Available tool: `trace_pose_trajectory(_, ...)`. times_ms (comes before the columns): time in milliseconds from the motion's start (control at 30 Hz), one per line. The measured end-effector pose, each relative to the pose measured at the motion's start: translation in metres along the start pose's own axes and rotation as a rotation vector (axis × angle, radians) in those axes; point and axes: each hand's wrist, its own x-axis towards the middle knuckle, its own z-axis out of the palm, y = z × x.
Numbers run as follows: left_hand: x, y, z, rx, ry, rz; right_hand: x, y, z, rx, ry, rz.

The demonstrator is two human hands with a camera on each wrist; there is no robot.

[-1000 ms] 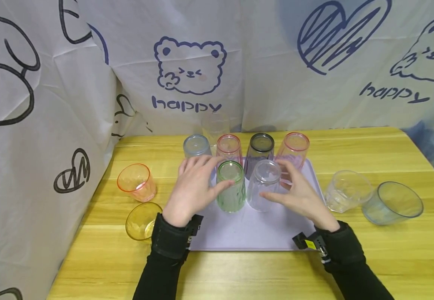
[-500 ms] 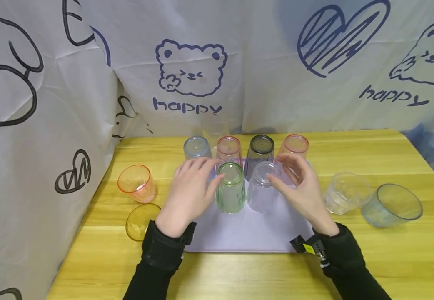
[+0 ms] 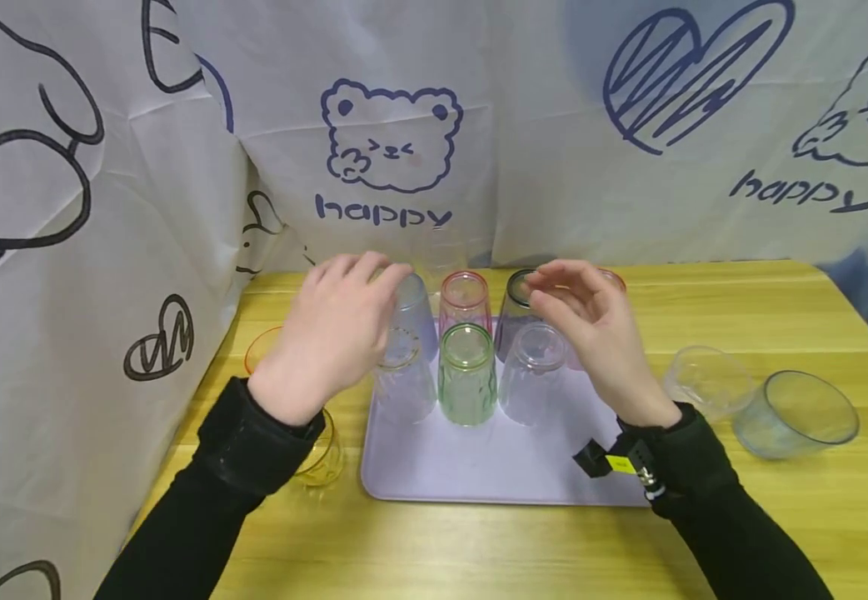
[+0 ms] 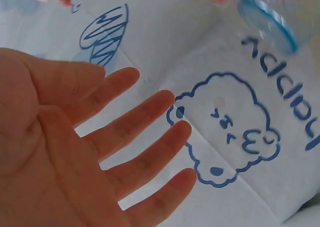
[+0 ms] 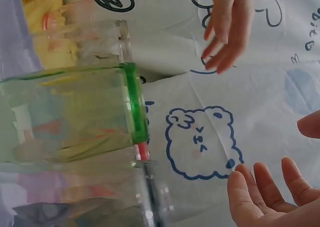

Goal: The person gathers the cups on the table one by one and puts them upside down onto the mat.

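Both bare hands hover over glasses turned upside down on a lilac tray (image 3: pixel 509 475). My left hand (image 3: pixel 336 329) is raised above a clear glass (image 3: pixel 406 387) and beside a blue glass (image 3: pixel 417 321). In the left wrist view its fingers (image 4: pixel 145 122) are spread, holding nothing. My right hand (image 3: pixel 595 337) is near a black-rimmed glass (image 3: pixel 512 312), covering most of a red-rimmed one (image 3: pixel 616 279); its fingers are loosely bent around nothing. A green glass (image 3: pixel 467 379) and another clear glass (image 3: pixel 535 379) stand in the front row, a pink glass (image 3: pixel 466 304) behind.
Left of the tray, a yellow glass (image 3: pixel 325 458) and an orange-rimmed glass (image 3: pixel 257 346) are partly hidden by my left arm. On the right sit a clear glass (image 3: pixel 707 379) and a grey-blue glass (image 3: pixel 794 417). A printed cloth (image 3: pixel 539 192) hangs behind the table.
My left hand has lifted up and leftward, uncovering the left front clear glass. My right hand has withdrawn upward from the right front clear glass. The visible glasses stay in place.
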Motion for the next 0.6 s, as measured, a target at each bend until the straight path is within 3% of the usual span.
trace_pose_trajectory(67, 0.011, -0.003, -0.003, 0.011, 0.013, 0.028, 0.006, -0.004, 0.001, 0.005, -0.011, 0.018)
trace_pose_trajectory(200, 0.032, -0.006, -0.008, 0.014, 0.000, 0.059, 0.017, -0.007, 0.002, 0.117, -0.021, 0.117)
trace_pose_trajectory(300, 0.051, -0.005, -0.008, 0.007, -0.046, 0.058, 0.024, -0.008, 0.003, 0.188, -0.021, 0.209)
trace_pose_trajectory(433, 0.081, -0.007, -0.001, -0.020, -0.125, 0.043, 0.032, -0.008, 0.005, 0.230, -0.028, 0.301)
trace_pose_trajectory(600, 0.116, -0.014, 0.017, -0.072, -0.216, 0.000, 0.039, -0.004, 0.007, 0.313, -0.026, 0.376)
